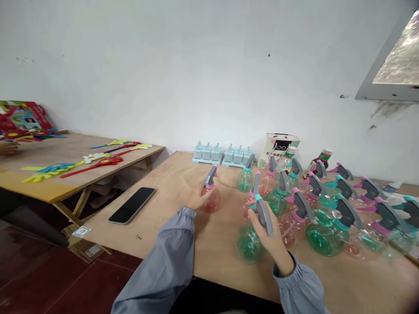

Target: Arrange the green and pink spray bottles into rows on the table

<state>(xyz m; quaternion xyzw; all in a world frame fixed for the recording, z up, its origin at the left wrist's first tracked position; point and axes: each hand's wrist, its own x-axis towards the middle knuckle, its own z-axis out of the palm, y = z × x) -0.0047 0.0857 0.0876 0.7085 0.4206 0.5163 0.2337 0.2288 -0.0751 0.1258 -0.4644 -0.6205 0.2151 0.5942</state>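
Note:
My left hand [200, 198] is wrapped round a small pink spray bottle [212, 197] with a grey trigger, standing upright on the plywood table [170, 218]. My right hand [269, 233] grips the grey and teal trigger head of a green spray bottle [249, 245], held just above the table's near side. Both arms wear grey sleeves. Several more green and pink spray bottles [322, 220] stand and lie crowded to the right of my hands.
A black phone [132, 205] lies near the table's left edge. Two blue ice-lolly moulds [222, 154], a white carton [278, 149] and a dark bottle [322, 159] stand by the wall. A second table [65, 183] at left holds colourful hand-shaped clappers [98, 160].

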